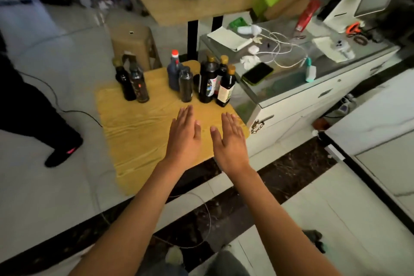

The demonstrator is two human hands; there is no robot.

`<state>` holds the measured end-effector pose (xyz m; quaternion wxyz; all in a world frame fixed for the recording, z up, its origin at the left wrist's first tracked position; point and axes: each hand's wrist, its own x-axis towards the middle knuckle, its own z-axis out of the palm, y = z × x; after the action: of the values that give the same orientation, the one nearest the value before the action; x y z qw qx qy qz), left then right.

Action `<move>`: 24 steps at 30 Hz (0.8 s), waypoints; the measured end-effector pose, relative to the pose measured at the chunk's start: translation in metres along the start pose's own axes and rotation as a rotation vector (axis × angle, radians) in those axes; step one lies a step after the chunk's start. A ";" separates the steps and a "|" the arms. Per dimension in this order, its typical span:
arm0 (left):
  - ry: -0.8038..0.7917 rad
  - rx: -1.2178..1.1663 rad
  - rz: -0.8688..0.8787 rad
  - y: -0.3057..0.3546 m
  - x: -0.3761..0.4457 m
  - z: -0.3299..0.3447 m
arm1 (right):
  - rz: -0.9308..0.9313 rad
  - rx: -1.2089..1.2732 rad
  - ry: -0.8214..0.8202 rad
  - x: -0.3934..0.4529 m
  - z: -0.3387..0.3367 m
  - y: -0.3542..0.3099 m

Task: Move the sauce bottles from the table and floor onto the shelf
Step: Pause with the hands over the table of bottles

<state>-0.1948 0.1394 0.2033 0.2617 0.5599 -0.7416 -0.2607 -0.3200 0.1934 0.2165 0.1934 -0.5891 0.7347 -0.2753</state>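
Note:
Several dark sauce bottles stand upright on a small wooden table (139,141). Two are at its far left (132,83). A group stands at the far middle: a red-capped bottle (174,69), a clear-capped one (186,84), and gold-capped ones (207,80), one of them with a cream label (226,89). My left hand (184,134) and my right hand (230,141) hover flat, palms down, fingers extended, over the table just in front of the group. Neither hand touches a bottle. No shelf is clearly identifiable.
A white glass-topped counter (324,87) to the right carries a phone (257,73), cables and small items. A brown stool (134,40) and a larger wooden table (192,6) stand behind. Another person's dark trouser leg and shoe (60,154) are at left.

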 end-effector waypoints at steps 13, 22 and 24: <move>0.011 -0.101 -0.291 -0.045 0.148 0.018 | 0.364 0.423 -0.025 0.192 0.051 0.060; 0.113 -0.236 -0.519 -0.084 0.245 0.056 | 0.376 0.428 0.110 0.296 0.049 0.106; 0.163 -0.237 -0.498 -0.087 0.259 0.063 | 0.342 0.374 0.115 0.311 0.052 0.112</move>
<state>-0.2389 -0.1260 0.1235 0.3121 0.7095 -0.5222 -0.3558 -0.4455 -0.1012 0.1177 0.3007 -0.3938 0.7698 -0.4024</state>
